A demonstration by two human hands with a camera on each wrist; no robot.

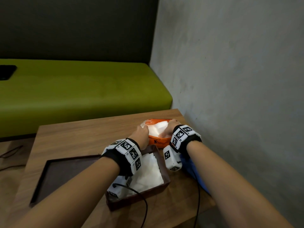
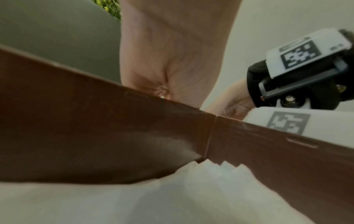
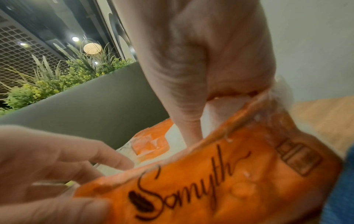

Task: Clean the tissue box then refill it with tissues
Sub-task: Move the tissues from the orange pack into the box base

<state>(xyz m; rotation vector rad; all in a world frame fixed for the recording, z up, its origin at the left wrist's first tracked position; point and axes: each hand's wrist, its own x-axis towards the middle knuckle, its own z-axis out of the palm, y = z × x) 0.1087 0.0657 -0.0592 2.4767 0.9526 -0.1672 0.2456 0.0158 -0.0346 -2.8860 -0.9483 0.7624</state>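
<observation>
Orange plastic tissue pack [image 1: 158,141], surface's far right corner: left hand [image 1: 142,134] grips wrapper; right hand [image 1: 167,129] clasps white tissue stack [image 1: 158,128]. Lift evenly toward brown box [image 1: 162,170].

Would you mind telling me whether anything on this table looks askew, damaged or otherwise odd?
Nothing looks damaged or spilled. The orange tissue pack is open on top, with both hands at it. The tissues already in the brown tissue box lie slightly uneven, with stepped corners.

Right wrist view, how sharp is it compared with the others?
Right wrist: orange pack readable, left hand blurred up close. Left wrist: soft, dim, brown box wall fills it. Head: sharpest, evenly lit, edges bowed.
</observation>
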